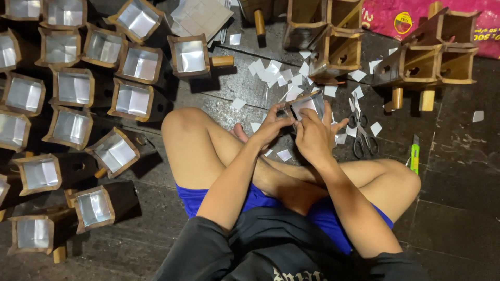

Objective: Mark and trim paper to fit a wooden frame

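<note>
Sitting cross-legged on the dark floor (458, 208), the person is holding a small wooden box (307, 104) just above the crossed feet, its shiny silver lining facing up. The left hand (271, 127) is gripping the box's near left edge, fingers curled around the rim and thumb pressing on top. The right hand (315, 136) is clasping the box from the right and below, its fingers wrapping around the side, so both hands are closed on the same piece and touching one another at the box. Scissors (362, 136) are lying on the floor just beside the right hand, and a green utility knife (414, 156) is resting a little farther right, near the right knee. White paper squares (278, 75) are lying scattered on the floor beyond the hands, some reaching the scissors. To the left, many finished boxes with silver lining (130, 99) are standing crowded together, openings turned upward. At the top right, unlined wooden boxes (448, 62) with short handles are lying stacked on their sides, in front of a pink sack (406, 18).
</note>
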